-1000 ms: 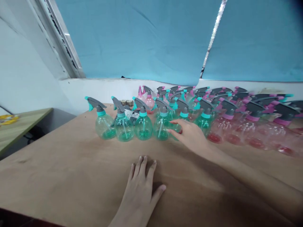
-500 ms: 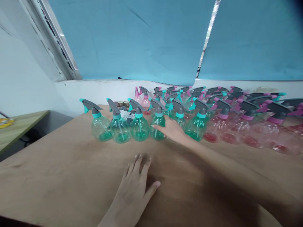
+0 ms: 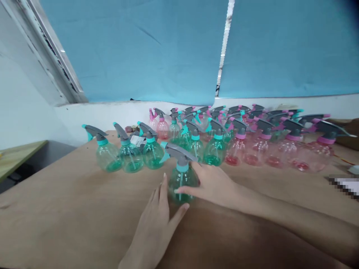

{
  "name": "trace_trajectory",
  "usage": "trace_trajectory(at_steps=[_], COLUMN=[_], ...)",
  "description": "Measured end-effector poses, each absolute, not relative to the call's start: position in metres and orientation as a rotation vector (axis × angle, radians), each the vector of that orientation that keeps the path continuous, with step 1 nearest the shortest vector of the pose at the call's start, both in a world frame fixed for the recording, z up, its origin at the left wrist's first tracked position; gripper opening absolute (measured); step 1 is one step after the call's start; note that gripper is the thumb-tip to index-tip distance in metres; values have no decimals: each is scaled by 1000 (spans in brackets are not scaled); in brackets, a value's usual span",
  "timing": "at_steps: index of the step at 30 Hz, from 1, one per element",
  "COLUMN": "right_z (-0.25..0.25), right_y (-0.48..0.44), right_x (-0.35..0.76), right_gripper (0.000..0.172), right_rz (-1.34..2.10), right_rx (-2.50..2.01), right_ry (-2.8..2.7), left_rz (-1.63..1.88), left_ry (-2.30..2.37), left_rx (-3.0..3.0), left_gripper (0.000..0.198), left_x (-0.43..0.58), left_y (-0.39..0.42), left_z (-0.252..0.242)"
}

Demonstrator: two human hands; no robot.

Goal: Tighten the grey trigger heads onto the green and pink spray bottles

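My right hand [image 3: 213, 183] is wrapped round a green spray bottle [image 3: 181, 175] with a grey trigger and teal collar, standing on the brown wooden table [image 3: 70, 209] in front of the rows. My left hand [image 3: 157, 224] lies flat on the table, fingers stretched out, its fingertips just left of that bottle. Behind stand three green spray bottles [image 3: 127, 153] in a row at the left, more green ones in the middle, and several pink spray bottles [image 3: 266, 149] to the right.
A blue sheet [image 3: 157, 48] hangs behind the table above a white ledge [image 3: 112, 112]. A second wooden table [image 3: 17, 157] sits lower at the far left. A blurred-out patch [image 3: 346, 185] lies at the table's right edge.
My right hand has taken hold of one green bottle from the front row and drawn it toward me. The left hand stayed flat on the table. The view shifted right.
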State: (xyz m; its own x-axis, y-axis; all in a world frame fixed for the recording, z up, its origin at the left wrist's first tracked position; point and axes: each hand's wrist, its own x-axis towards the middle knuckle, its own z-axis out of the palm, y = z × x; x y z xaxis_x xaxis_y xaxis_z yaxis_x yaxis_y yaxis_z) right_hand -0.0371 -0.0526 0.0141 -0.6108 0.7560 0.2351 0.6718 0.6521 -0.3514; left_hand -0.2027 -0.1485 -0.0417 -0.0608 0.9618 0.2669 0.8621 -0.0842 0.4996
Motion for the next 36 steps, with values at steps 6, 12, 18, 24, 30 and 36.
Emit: trace_trajectory(at_steps=[6, 12, 18, 24, 30, 36], right_z=[17, 10, -2, -10, -11, -9], right_y=[-73, -57, -44, -28, -16, -3], right_x=[15, 51, 71, 81, 83, 85], right_gripper=[74, 77, 74, 67, 55, 47], right_rz=[431, 734, 926, 910, 838, 811], right_rx=[-933, -665, -711, -708, -779, -718], right_ry=[-2482, -2465, -2200, -2044, -2043, -2113], left_rz=[787, 810, 756, 737, 810, 734], left_ry=[1742, 1557, 1394, 1328, 1214, 1241], left_rx=[2046, 2067, 2163, 2169, 2166, 2214], left_gripper=[79, 78, 78, 69, 74, 75], left_x=[-165, -130, -105, -95, -88, -92], left_y=[-154, -145, -121, -95, -75, -60], left_z=[-36, -27, -26, -35, -41, -45])
